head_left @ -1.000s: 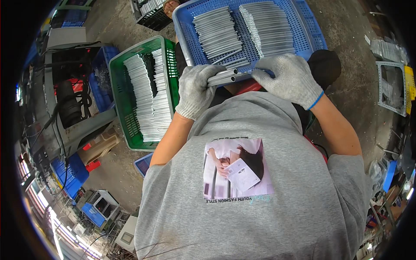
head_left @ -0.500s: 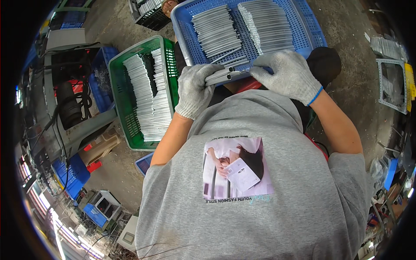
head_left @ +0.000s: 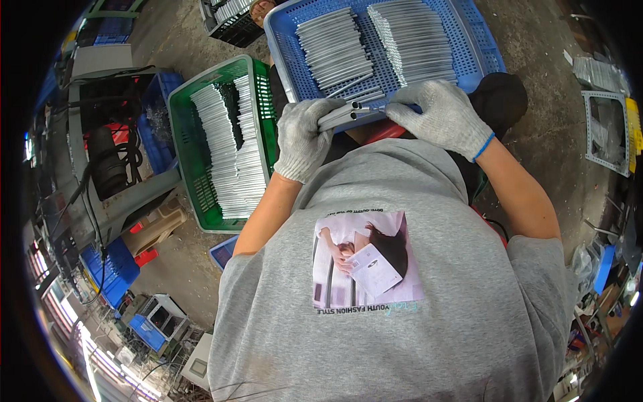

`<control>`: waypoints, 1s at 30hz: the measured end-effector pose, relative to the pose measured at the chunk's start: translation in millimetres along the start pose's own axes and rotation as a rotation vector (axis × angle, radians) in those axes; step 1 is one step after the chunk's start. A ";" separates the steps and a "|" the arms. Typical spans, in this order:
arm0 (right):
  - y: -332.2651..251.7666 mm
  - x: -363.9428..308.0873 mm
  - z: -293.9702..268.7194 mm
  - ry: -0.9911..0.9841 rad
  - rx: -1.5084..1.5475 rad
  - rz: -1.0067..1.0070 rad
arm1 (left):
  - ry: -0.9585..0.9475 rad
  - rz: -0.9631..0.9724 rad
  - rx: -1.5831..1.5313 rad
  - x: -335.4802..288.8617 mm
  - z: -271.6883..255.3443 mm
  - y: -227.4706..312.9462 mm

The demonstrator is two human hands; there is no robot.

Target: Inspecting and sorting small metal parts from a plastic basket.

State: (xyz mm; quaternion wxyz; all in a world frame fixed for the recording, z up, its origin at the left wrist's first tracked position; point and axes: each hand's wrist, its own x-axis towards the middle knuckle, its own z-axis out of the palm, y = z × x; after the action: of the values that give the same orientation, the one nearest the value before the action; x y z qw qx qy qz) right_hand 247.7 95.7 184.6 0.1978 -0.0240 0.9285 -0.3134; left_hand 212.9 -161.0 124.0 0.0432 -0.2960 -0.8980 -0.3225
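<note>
A blue perforated crate [head_left: 380, 67] holds two stacks of slim silver metal tubes, with a few loose tubes [head_left: 358, 92] by its near wall. Just off that near wall, the left hand [head_left: 303, 130], in a grey knit glove, grips a small bundle of metal tubes [head_left: 335, 118], open ends toward the crate's right side. The right hand [head_left: 445, 120], in a matching glove with a blue cuff edge, is at the crate's near wall, fingers curled near the tube ends; contact is unclear. Left of the crate stands a green crate [head_left: 175, 127] packed with silver tubes; off its far-left corner, a black crate [head_left: 251, 35].
</note>
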 end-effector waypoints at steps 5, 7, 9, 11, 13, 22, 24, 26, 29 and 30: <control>10.9 10.6 3.2 0.080 -0.101 0.083 | -0.127 -0.129 0.009 6.2 19.4 -15.4; 17.0 9.8 2.7 0.147 -0.138 0.087 | -0.189 -0.239 -0.023 10.1 33.2 -20.6; 21.0 8.2 2.7 0.160 -0.135 0.057 | -0.231 -0.256 0.034 12.6 45.6 -25.4; 23.2 4.7 2.3 0.161 -0.130 0.052 | -0.268 -0.293 0.027 16.0 58.4 -29.2; 25.1 3.2 0.2 0.096 -0.137 0.104 | -0.335 -0.346 0.056 19.4 68.4 -33.5; 24.6 0.6 5.0 0.169 -0.129 0.047 | -0.335 -0.309 -0.102 15.3 53.3 -38.9; 21.9 0.0 4.3 0.153 -0.123 0.034 | -0.281 -0.290 -0.223 12.6 43.4 -38.1; 17.4 -1.3 3.7 0.145 -0.116 0.018 | -0.375 -0.297 -0.261 8.6 29.3 -39.7; 10.3 -3.8 2.1 0.095 -0.114 0.005 | -0.332 -0.251 -0.366 1.8 14.5 -38.0; 7.9 -5.2 1.9 0.101 -0.106 -0.007 | -0.300 -0.188 -0.422 0.5 11.5 -37.1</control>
State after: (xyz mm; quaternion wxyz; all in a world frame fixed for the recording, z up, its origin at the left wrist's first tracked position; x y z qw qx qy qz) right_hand 253.8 101.8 180.4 0.1479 -0.0220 0.9525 -0.2654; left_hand 193.1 -176.7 94.6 -0.1833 -0.2584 -0.8308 -0.4577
